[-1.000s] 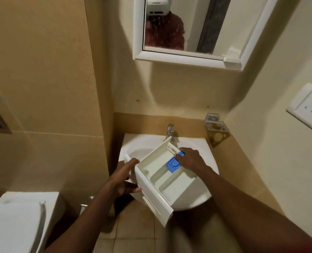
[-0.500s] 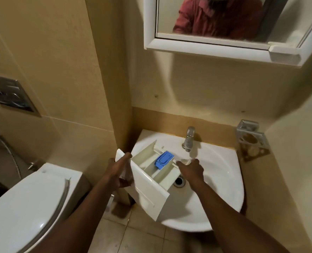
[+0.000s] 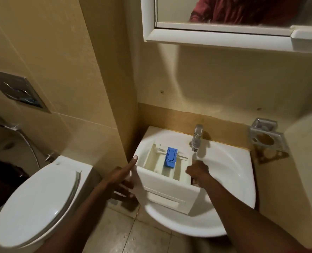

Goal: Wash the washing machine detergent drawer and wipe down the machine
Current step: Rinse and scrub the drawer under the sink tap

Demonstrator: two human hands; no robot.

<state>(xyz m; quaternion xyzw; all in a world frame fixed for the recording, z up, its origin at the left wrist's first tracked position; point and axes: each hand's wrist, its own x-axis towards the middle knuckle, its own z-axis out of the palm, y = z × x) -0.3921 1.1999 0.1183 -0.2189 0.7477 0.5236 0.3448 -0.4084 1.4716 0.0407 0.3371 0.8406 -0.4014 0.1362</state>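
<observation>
We've got the detergent drawer held over the washbasin, front panel toward us and back end near the tap. Our left hand grips its left side, thumb straight along the edge and fingers curled underneath. Our right hand is curled over the right wall. The blue insert sits in the middle compartment. The toilet is off to the left.

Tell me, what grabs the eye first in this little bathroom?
A white plastic detergent drawer with a blue rectangular insert is held over the white ceramic basin, beside the chrome tap. The left hand and right hand hold its two ends. A white toilet with closed lid stands lower left.
</observation>
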